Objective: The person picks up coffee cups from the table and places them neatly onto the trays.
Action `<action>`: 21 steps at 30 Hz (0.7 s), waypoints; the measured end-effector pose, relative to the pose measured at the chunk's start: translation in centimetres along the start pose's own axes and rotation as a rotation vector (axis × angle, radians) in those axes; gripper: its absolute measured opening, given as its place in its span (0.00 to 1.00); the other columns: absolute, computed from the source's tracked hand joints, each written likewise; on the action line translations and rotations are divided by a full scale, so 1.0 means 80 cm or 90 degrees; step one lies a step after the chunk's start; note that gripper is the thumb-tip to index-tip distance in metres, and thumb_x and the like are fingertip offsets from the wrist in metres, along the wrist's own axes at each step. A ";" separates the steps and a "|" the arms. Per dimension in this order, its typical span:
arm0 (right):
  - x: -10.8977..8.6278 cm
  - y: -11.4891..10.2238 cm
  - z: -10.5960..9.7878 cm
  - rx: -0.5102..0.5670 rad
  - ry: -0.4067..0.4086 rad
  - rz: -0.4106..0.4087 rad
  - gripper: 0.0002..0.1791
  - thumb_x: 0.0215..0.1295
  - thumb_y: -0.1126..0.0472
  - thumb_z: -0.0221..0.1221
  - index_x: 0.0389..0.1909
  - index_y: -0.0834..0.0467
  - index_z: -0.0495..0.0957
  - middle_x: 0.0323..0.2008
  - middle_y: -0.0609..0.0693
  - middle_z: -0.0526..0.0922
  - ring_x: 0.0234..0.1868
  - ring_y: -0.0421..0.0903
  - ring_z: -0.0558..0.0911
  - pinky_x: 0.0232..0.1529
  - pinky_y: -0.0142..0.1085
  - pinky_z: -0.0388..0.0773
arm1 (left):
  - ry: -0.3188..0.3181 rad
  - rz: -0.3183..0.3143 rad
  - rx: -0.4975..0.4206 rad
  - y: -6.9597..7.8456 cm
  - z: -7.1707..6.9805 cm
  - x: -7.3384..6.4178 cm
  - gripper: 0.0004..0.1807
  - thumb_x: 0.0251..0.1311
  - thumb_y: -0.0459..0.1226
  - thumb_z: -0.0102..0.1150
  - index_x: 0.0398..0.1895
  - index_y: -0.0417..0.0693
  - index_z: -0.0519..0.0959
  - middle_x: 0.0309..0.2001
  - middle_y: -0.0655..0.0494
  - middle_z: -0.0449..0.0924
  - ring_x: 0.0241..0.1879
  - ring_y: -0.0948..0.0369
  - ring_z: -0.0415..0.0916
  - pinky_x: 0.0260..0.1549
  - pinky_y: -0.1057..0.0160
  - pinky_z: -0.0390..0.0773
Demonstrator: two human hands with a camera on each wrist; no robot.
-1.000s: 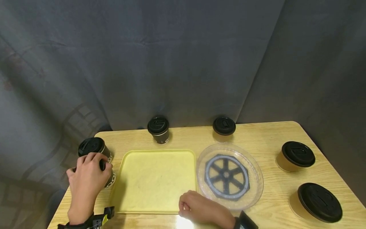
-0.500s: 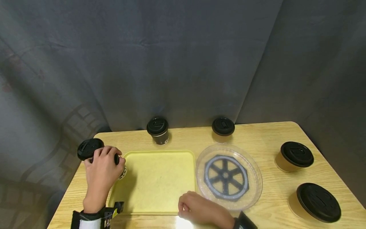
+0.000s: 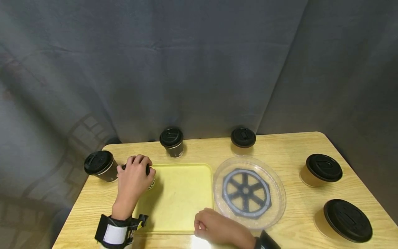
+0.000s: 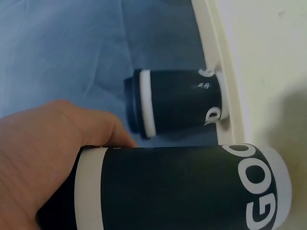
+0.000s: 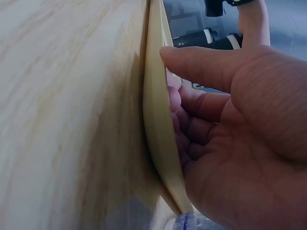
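My left hand (image 3: pixel 133 178) grips a black paper coffee cup (image 4: pixel 177 189) by its dark lid from above, over the left part of the yellow tray (image 3: pixel 183 199). White lettering rings the cup's lower end; in the head view the hand hides most of it. Past the tray's rim in the left wrist view stands another black lidded cup (image 4: pixel 182 103). My right hand (image 3: pixel 220 226) rests at the tray's near right corner, fingers loosely curled and holding nothing. In the right wrist view its thumb (image 5: pixel 206 67) lies along the tray's edge.
A clear round dish (image 3: pixel 281 200) with a dark spoked wheel shape (image 3: pixel 245 190) sits right of the tray. Black lidded cups (image 3: pixel 99 164) (image 3: pixel 174 147) stand left and behind. Tan lidded cups (image 3: pixel 242 149) (image 3: pixel 311 176) (image 3: pixel 323 224) stand behind and right. A grey curtain (image 3: pixel 199 69) hangs beyond the table.
My left hand has carried the black coffee cup from the table's left side rightward over the tray. The cup behind it now shows fully. The right hand has stayed in place.
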State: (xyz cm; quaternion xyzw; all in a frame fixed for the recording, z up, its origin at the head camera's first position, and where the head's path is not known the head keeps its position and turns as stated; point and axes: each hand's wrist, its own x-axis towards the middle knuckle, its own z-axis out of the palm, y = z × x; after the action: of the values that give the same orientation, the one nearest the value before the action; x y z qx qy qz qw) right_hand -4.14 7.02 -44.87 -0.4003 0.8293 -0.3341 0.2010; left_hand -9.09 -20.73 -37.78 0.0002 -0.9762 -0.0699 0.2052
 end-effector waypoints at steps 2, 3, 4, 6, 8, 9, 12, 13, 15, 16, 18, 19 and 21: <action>-0.001 0.000 0.000 -0.008 0.002 0.004 0.07 0.65 0.54 0.56 0.27 0.47 0.76 0.25 0.32 0.68 0.32 0.28 0.66 0.35 0.21 0.67 | -0.004 0.008 -0.002 0.003 0.006 0.004 0.04 0.55 0.37 0.59 0.32 0.48 0.80 0.42 0.48 0.81 0.50 0.44 0.73 0.38 0.34 0.68; -0.001 0.000 0.000 -0.010 0.003 0.004 0.07 0.66 0.54 0.56 0.27 0.47 0.76 0.25 0.32 0.68 0.32 0.28 0.66 0.34 0.21 0.67 | -0.004 0.010 -0.003 0.005 0.008 0.006 0.04 0.55 0.37 0.59 0.32 0.48 0.80 0.42 0.49 0.81 0.50 0.44 0.73 0.37 0.35 0.68; -0.001 0.000 0.000 -0.013 0.006 0.004 0.07 0.66 0.54 0.56 0.27 0.47 0.76 0.25 0.32 0.68 0.32 0.28 0.66 0.34 0.21 0.67 | -0.004 0.009 -0.004 0.006 0.011 0.008 0.04 0.55 0.37 0.59 0.32 0.48 0.80 0.42 0.49 0.81 0.50 0.44 0.73 0.37 0.35 0.68; -0.002 0.000 0.000 -0.016 0.009 0.005 0.07 0.66 0.54 0.56 0.27 0.46 0.76 0.25 0.32 0.68 0.32 0.28 0.66 0.34 0.21 0.67 | -0.007 0.009 -0.004 0.008 0.016 0.011 0.04 0.55 0.37 0.60 0.33 0.48 0.80 0.43 0.49 0.81 0.51 0.44 0.73 0.38 0.35 0.68; -0.002 0.000 0.000 -0.020 0.008 0.006 0.07 0.66 0.53 0.56 0.27 0.45 0.75 0.26 0.31 0.68 0.32 0.28 0.66 0.34 0.21 0.67 | -0.018 0.009 -0.003 0.009 0.020 0.012 0.04 0.55 0.37 0.59 0.33 0.48 0.80 0.43 0.49 0.80 0.51 0.44 0.73 0.38 0.35 0.69; -0.002 -0.001 0.000 -0.021 0.008 0.007 0.07 0.66 0.53 0.56 0.27 0.45 0.75 0.26 0.31 0.68 0.32 0.28 0.67 0.34 0.21 0.67 | -0.025 0.009 -0.001 0.009 0.022 0.013 0.05 0.56 0.37 0.59 0.34 0.48 0.80 0.43 0.49 0.80 0.51 0.44 0.73 0.39 0.36 0.69; -0.002 -0.002 0.001 -0.021 0.005 0.004 0.07 0.66 0.53 0.56 0.28 0.45 0.76 0.26 0.31 0.68 0.32 0.28 0.67 0.34 0.21 0.68 | -0.046 0.006 0.005 0.011 0.026 0.014 0.05 0.57 0.39 0.59 0.35 0.48 0.80 0.43 0.49 0.80 0.51 0.44 0.73 0.39 0.37 0.69; -0.002 -0.002 0.001 -0.021 0.004 0.001 0.07 0.66 0.53 0.56 0.28 0.45 0.76 0.26 0.31 0.68 0.32 0.28 0.67 0.35 0.21 0.68 | -0.051 0.004 0.009 0.011 0.027 0.015 0.05 0.57 0.39 0.59 0.34 0.49 0.80 0.43 0.49 0.80 0.51 0.45 0.73 0.39 0.37 0.69; -0.001 -0.002 0.001 -0.016 0.004 -0.002 0.07 0.65 0.55 0.56 0.27 0.46 0.76 0.25 0.31 0.69 0.31 0.28 0.67 0.35 0.21 0.69 | -0.065 0.001 0.014 0.012 0.027 0.018 0.05 0.58 0.39 0.58 0.34 0.49 0.79 0.42 0.50 0.79 0.51 0.45 0.73 0.39 0.37 0.69; 0.000 -0.001 0.000 -0.012 0.003 -0.001 0.07 0.65 0.55 0.56 0.27 0.46 0.76 0.25 0.31 0.69 0.31 0.28 0.68 0.35 0.21 0.69 | -0.074 -0.001 0.014 0.012 0.027 0.020 0.05 0.58 0.40 0.58 0.33 0.50 0.79 0.41 0.50 0.79 0.51 0.45 0.72 0.39 0.38 0.68; 0.000 0.000 0.000 -0.007 -0.001 0.005 0.07 0.65 0.55 0.56 0.27 0.47 0.76 0.26 0.32 0.69 0.31 0.28 0.67 0.35 0.22 0.69 | -0.097 -0.005 0.014 0.012 0.027 0.023 0.05 0.60 0.41 0.57 0.32 0.50 0.77 0.40 0.51 0.78 0.52 0.46 0.71 0.39 0.38 0.68; 0.000 0.000 0.000 -0.005 -0.002 0.007 0.07 0.65 0.55 0.56 0.27 0.47 0.77 0.26 0.32 0.69 0.31 0.28 0.67 0.35 0.22 0.69 | -0.108 -0.007 0.013 0.013 0.026 0.024 0.05 0.60 0.41 0.57 0.32 0.51 0.77 0.40 0.51 0.77 0.53 0.46 0.71 0.39 0.38 0.67; 0.001 0.001 0.000 0.004 -0.003 0.008 0.06 0.64 0.56 0.57 0.27 0.47 0.77 0.26 0.32 0.70 0.30 0.27 0.68 0.34 0.22 0.70 | -0.125 -0.008 0.009 0.013 0.026 0.026 0.05 0.61 0.42 0.56 0.31 0.51 0.76 0.40 0.52 0.76 0.53 0.46 0.70 0.39 0.38 0.67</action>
State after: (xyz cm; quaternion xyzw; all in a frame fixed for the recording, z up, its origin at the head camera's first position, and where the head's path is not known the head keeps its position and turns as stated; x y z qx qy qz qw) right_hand -4.21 7.02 -44.87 -0.3949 0.8304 -0.3346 0.2063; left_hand -11.81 -19.49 -38.65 0.0011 -0.9921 -0.0638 0.1084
